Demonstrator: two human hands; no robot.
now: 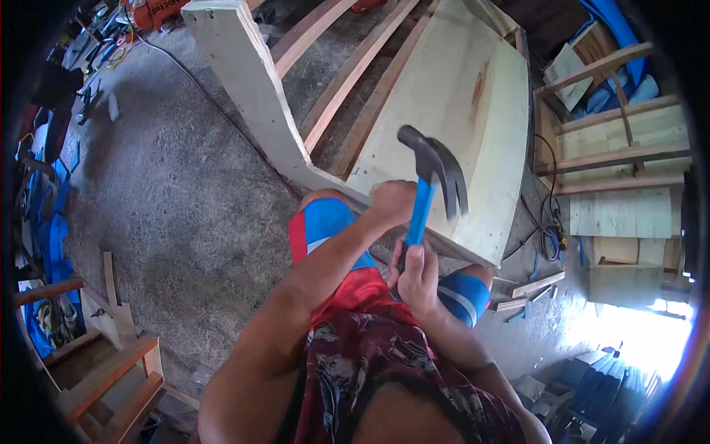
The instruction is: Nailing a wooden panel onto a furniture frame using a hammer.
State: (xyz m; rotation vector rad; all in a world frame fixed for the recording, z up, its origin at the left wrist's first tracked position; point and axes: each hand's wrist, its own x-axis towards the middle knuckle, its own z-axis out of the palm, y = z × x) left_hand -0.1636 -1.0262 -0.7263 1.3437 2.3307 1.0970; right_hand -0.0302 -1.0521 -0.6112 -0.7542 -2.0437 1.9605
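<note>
A claw hammer (pixel 424 200) with a blue handle and a dark metal head is upright in my right hand (pixel 417 272), whose fingers wrap the lower handle. Its claw points toward the right, over a pale plywood panel (pixel 460 122). My left hand (pixel 395 201) is curled just left of the handle, at the near edge of the panel. Whether its fingers grip anything is hidden. The panel lies on a wooden frame with long slats (pixel 360 75), and a pale side board (pixel 249 94) runs along its left. Small dark fastener marks show in the panel.
A cable (pixel 211 100) crosses the concrete floor (pixel 183 222) on the left. Tools (pixel 91 61) lie scattered at the upper left. Another slatted wooden frame (pixel 615 150) stands at the right, near a coiled cable (pixel 549 238) and wood offcuts (pixel 535 284). A wooden structure (pixel 119 377) stands lower left.
</note>
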